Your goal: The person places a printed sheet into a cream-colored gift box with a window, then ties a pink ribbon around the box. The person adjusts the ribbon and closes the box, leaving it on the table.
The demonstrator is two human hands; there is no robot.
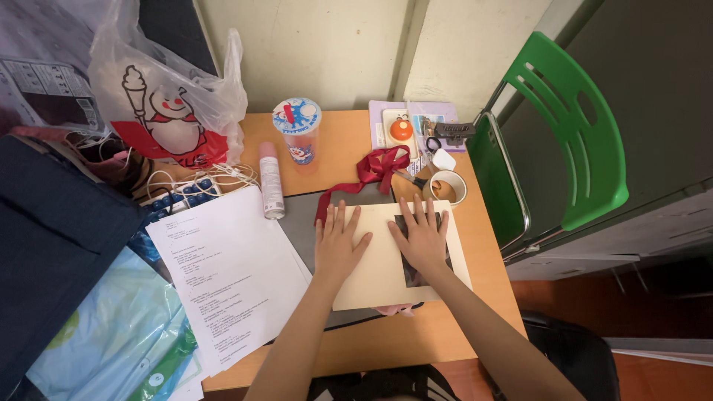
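A cream sheet of card [382, 278] lies on a grey mat [301, 219] on the wooden desk [416, 338]. My left hand [338, 245] rests flat on the card's left part, fingers spread. My right hand [422, 236] presses flat on a dark photo-like rectangle [411, 276] lying on the card's right part. Neither hand grips anything. A dark red ribbon [379, 169] lies just beyond the card, trailing down its left edge.
A roll of tape [448, 186], scissors [431, 145] and small items sit at the back right. A lidded cup [298, 130], a spray can [270, 180], a plastic bag [167, 96] and printed papers [223, 275] lie left. A green chair [564, 141] stands right.
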